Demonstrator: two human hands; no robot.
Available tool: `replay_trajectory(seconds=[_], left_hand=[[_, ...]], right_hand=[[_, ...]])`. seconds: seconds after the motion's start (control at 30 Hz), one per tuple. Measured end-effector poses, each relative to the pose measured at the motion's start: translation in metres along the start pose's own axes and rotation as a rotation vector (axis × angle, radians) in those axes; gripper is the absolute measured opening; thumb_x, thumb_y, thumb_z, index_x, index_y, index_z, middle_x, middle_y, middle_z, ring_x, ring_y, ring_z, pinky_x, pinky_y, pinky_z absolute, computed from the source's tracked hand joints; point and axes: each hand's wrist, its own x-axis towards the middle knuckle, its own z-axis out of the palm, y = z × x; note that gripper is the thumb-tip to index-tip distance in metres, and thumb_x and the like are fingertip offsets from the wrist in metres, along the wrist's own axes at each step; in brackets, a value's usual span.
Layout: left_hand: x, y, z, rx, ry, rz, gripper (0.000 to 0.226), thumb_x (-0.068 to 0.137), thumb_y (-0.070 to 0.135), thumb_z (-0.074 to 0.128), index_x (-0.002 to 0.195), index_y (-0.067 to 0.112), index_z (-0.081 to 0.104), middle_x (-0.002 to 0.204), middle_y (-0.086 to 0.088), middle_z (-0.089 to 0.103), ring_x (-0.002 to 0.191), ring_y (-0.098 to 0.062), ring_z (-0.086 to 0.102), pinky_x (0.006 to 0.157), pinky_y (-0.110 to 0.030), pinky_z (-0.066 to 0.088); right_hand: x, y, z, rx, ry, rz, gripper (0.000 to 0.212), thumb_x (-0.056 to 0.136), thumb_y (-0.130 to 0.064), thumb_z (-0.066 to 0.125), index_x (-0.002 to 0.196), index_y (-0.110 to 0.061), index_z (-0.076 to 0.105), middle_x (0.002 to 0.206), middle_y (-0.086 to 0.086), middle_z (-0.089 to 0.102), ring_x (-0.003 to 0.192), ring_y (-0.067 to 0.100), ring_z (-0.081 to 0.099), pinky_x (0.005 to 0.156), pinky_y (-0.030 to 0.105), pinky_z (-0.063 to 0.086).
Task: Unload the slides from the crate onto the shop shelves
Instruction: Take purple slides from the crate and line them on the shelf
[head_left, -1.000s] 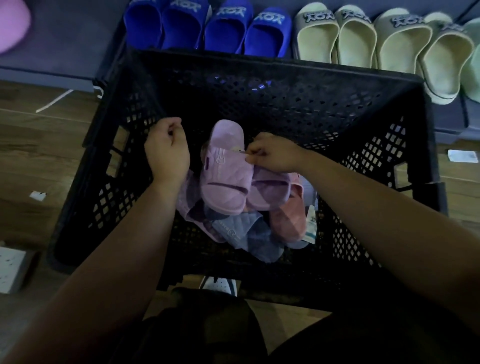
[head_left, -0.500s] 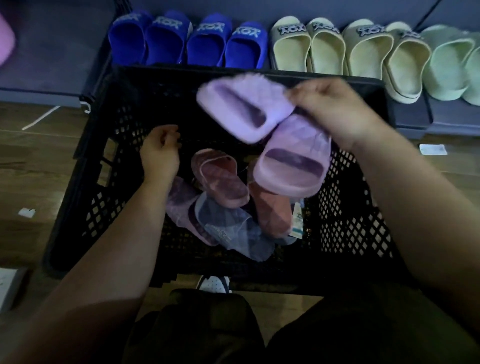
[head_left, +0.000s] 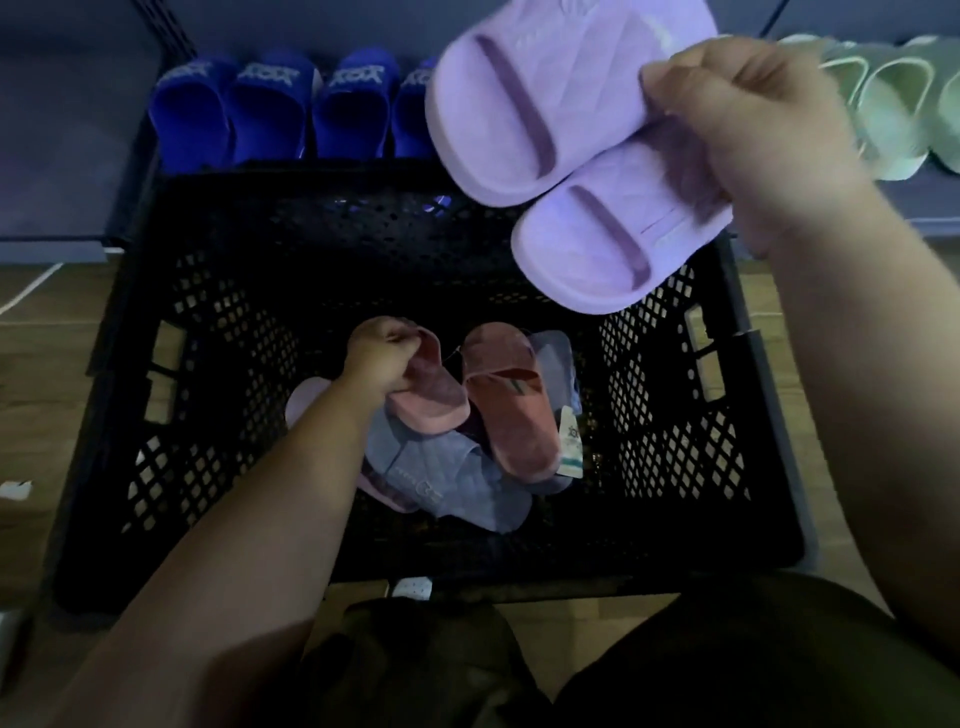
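Observation:
My right hand (head_left: 748, 135) holds a pair of lilac slides (head_left: 561, 135) up above the far right corner of the black mesh crate (head_left: 208, 395). Deep inside the crate, my left hand (head_left: 382, 358) grips the heel of a dusty pink slide (head_left: 434, 400). A salmon pink slide (head_left: 511, 410) with a paper tag (head_left: 570, 441) lies beside it. A grey-blue slide (head_left: 452, 483) and a pale lilac one (head_left: 306, 405) lie underneath.
Behind the crate runs a low dark shelf (head_left: 67, 156) with a row of blue slides (head_left: 275, 109) and pale green slides (head_left: 893, 104) at the right. The floor (head_left: 47, 332) is wood, with paper scraps at the left. My knees are at the bottom edge.
My right hand lifted the lilac pair out of the crate and raised it toward the shelf. My left hand went down from the crate's left side and took hold of the dusty pink slide.

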Motion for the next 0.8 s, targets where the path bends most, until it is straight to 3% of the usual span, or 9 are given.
replay_trajectory(seconds=[0.1,0.2,0.27,0.33,0.4,0.47,0.53,0.63,0.8], left_hand=[[0.004,0.005,0.017,-0.462,0.002,-0.156,0.037,0.099,0.014,0.048,0.135,0.021,0.049,0.127,-0.009,0.054,0.114,-0.030,0.056,0.082,-0.036,0.048],[0.008,0.007,0.025,-0.569,0.068,-0.206,0.039,0.100,0.011,0.043,0.139,0.005,0.043,0.136,-0.016,0.053,0.127,-0.032,0.050,0.092,-0.033,0.047],[0.006,0.011,0.028,-0.623,0.113,-0.248,0.032,0.102,0.013,0.040,0.130,0.000,0.048,0.115,-0.018,0.064,0.116,-0.033,0.059,0.077,-0.028,0.053],[-0.004,0.019,0.031,-0.744,0.118,-0.307,0.020,0.103,0.016,0.040,0.101,0.003,0.055,0.071,-0.010,0.065,0.076,-0.030,0.071,0.047,-0.020,0.050],[-0.011,0.024,0.037,-0.841,0.108,-0.359,0.023,0.103,0.013,0.038,0.082,0.007,0.047,0.057,-0.012,0.059,0.053,-0.026,0.063,0.034,-0.020,0.047],[-0.025,0.022,0.048,-0.830,0.044,-0.374,0.018,0.099,0.004,0.036,0.088,0.003,0.049,0.070,-0.015,0.050,0.061,-0.026,0.053,0.033,-0.027,0.049],[-0.034,0.013,0.060,-0.759,-0.035,-0.363,0.031,0.096,0.002,0.039,0.126,0.002,0.047,0.088,-0.017,0.053,0.064,-0.027,0.053,0.036,-0.033,0.052],[-0.030,-0.003,0.073,-0.717,-0.076,-0.356,0.061,0.100,0.016,0.041,0.149,0.038,0.012,0.125,-0.011,0.054,0.069,-0.031,0.063,0.050,-0.042,0.058],[-0.033,0.002,0.089,-0.906,-0.072,-0.326,0.037,0.100,0.016,0.039,0.137,0.024,0.043,0.096,-0.008,0.061,0.077,-0.026,0.060,0.069,-0.039,0.054]], right_hand=[[0.000,0.012,0.010,-0.040,0.000,-0.045,0.020,0.087,-0.027,0.064,0.071,-0.015,0.064,0.045,-0.011,0.050,0.040,0.004,0.042,0.039,0.022,0.032],[0.003,0.024,0.019,-0.069,-0.004,-0.079,0.025,0.088,-0.024,0.063,0.074,-0.003,0.065,0.048,-0.013,0.050,0.048,0.001,0.043,0.049,0.017,0.036],[0.006,0.029,0.025,-0.105,-0.012,-0.097,0.026,0.086,-0.026,0.062,0.071,-0.005,0.065,0.053,-0.014,0.050,0.054,0.003,0.043,0.056,0.021,0.038],[0.009,0.032,0.029,-0.153,-0.031,-0.092,0.025,0.085,-0.029,0.062,0.062,-0.020,0.060,0.049,-0.017,0.050,0.055,0.000,0.042,0.059,0.022,0.038],[0.013,0.034,0.030,-0.174,-0.041,-0.078,0.026,0.084,-0.032,0.062,0.060,-0.023,0.057,0.047,-0.020,0.051,0.054,-0.001,0.043,0.059,0.023,0.038],[0.014,0.037,0.030,-0.166,-0.044,-0.076,0.026,0.083,-0.033,0.063,0.063,-0.017,0.062,0.047,-0.018,0.052,0.053,0.002,0.044,0.060,0.024,0.040],[0.016,0.038,0.030,-0.168,-0.049,-0.079,0.028,0.083,-0.034,0.063,0.068,-0.011,0.065,0.049,-0.017,0.052,0.055,0.002,0.044,0.061,0.025,0.040],[0.017,0.038,0.031,-0.157,-0.066,-0.067,0.026,0.082,-0.036,0.063,0.068,-0.014,0.066,0.050,-0.018,0.052,0.054,0.001,0.044,0.061,0.026,0.039],[0.016,0.041,0.029,-0.135,-0.093,-0.055,0.026,0.082,-0.035,0.064,0.068,-0.013,0.065,0.053,-0.016,0.052,0.055,0.002,0.044,0.062,0.026,0.038]])
